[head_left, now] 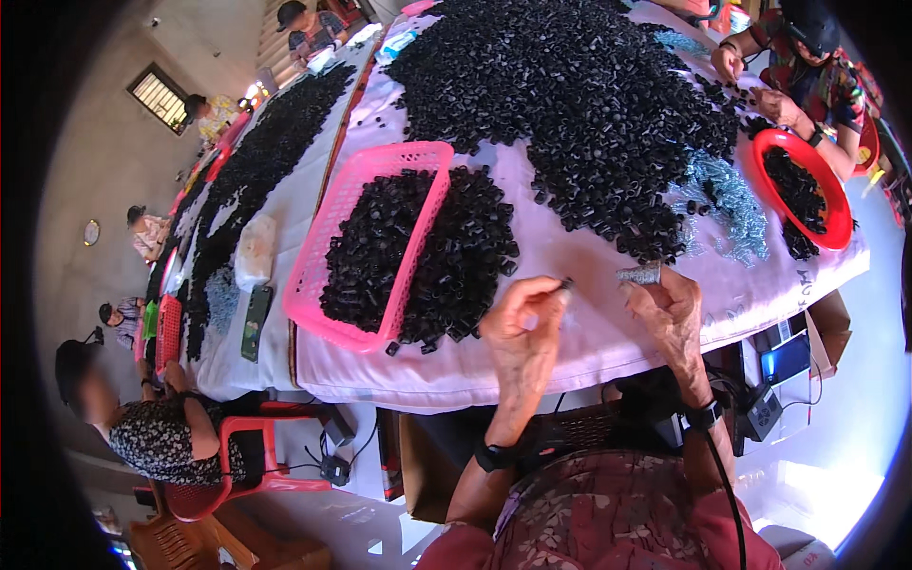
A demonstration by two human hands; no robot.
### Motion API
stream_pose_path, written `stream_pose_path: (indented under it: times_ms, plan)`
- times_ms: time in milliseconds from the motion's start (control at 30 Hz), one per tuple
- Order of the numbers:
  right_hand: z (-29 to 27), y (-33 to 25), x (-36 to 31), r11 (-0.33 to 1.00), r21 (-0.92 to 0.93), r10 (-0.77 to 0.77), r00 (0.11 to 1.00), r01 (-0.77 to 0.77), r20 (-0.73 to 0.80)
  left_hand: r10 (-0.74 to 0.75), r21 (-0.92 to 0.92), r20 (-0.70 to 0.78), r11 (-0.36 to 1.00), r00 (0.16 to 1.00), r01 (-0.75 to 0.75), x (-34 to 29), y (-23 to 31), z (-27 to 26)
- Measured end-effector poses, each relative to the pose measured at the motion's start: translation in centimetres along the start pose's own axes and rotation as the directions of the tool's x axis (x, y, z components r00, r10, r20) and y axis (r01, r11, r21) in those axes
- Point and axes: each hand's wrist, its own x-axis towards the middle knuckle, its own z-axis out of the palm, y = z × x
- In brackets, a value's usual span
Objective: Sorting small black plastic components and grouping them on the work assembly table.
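Note:
My left hand [522, 328] is raised over the near edge of the cloth-covered table, thumb and forefinger pinched together. At its fingertips shows a small dark piece [567, 284], its exact kind too small to make out. To the right, my right hand [671, 313] is closed around a bundle of thin, clear or silvery pieces [637, 275] that juts out toward the left. The two hands are apart. Left of my left hand, small black plastic parts [465, 256] lie heaped beside a pink basket [318, 252], which holds more of them.
A huge pile of black parts [560, 85] covers the table's far side. Thin clear pieces [727, 209] lie scattered at right, near a red tray [836, 223] and a co-worker's hands [779, 106]. A phone [255, 323] lies on the neighbouring table, where several people sit.

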Motion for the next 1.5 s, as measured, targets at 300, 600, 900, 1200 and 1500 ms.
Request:
stream_pose_path:
  times_ms: [300,600,900,1200,1500]
  plan:
    - [0.2,-0.7,0.3,0.997,-0.065,-0.034,0.999,0.031,-0.042,0.381,0.38,-0.331,0.891,0.863,-0.248,9.1,5.4,-9.0]
    - [0.1,-0.8,0.1,0.998,-0.067,-0.019,0.999,0.017,-0.033,0.163,0.67,0.177,0.702,0.971,-0.24,1.4,2.8,-6.6]
    - [-1.7,-1.2,-0.8,0.999,0.044,-0.014,0.988,0.021,-0.152,0.206,0.838,0.329,0.385,0.921,-0.386,0.8,2.2,-5.2]
    - [-8.6,-0.4,-0.7,0.997,-0.075,-0.059,0.849,0.023,-0.525,0.284,0.485,0.169,0.809,0.944,-0.331,1.2,0.9,-0.8]
    - [-8.3,1.2,1.4,0.844,-0.533,-0.287,0.895,0.066,-0.343,-0.162,-0.43,0.273,0.861,0.948,0.271,1.5,-1.1,2.1]
